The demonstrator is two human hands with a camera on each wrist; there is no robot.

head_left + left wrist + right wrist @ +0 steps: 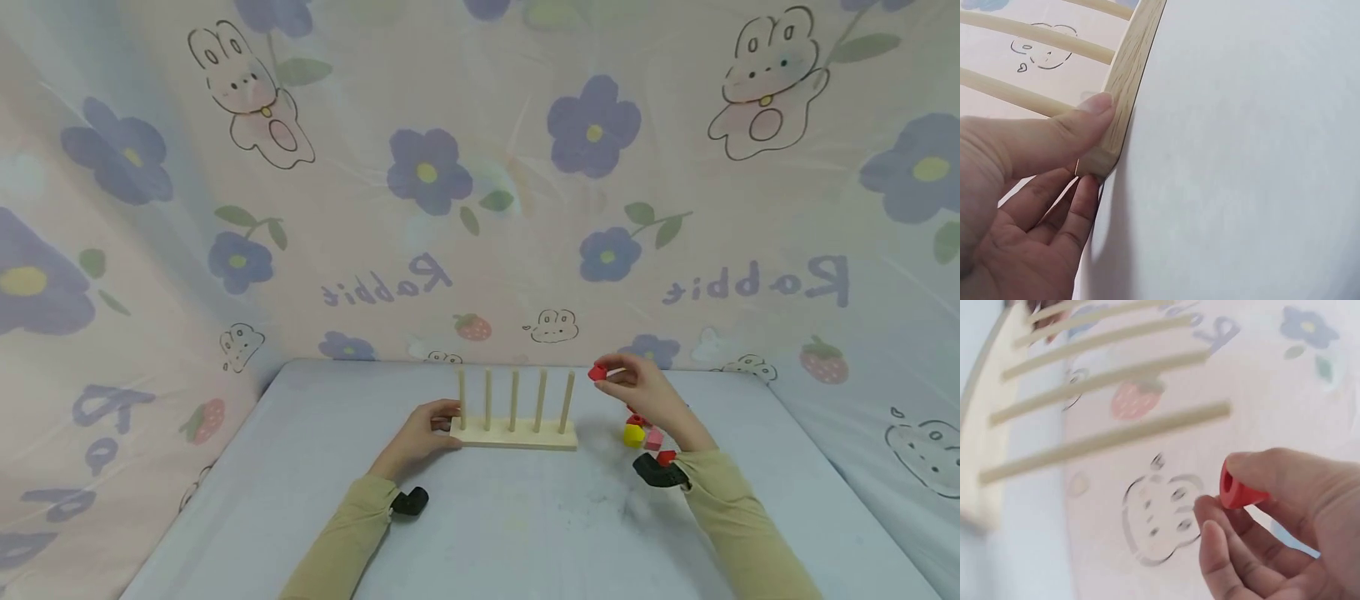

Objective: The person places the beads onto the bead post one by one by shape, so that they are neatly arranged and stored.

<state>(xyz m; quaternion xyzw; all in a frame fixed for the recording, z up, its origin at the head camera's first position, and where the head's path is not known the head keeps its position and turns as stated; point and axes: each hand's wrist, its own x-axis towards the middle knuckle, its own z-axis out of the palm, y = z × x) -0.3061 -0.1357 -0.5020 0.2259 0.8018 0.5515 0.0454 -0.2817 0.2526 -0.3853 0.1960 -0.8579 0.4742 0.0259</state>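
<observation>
A wooden peg rack (513, 438) stands on the table, a flat base with several upright pegs in a row. My left hand (417, 432) grips the left end of its base, and the left wrist view shows the thumb (1088, 112) on the long face and fingers at the end. Between thumb and fingertips, my right hand (647, 390) pinches a red bead (1238, 486) with a hole facing the pegs. It is held in the air, apart from the rightmost peg (1110, 442) and near that peg's top.
Right of the rack, below my right hand, loose beads lie on the table: a yellow bead (633, 436), a pink bead (654, 439) and red ones, partly hidden by the hand and wrist strap (660, 471). A patterned cloth (517, 250) hangs behind the white table (525, 525).
</observation>
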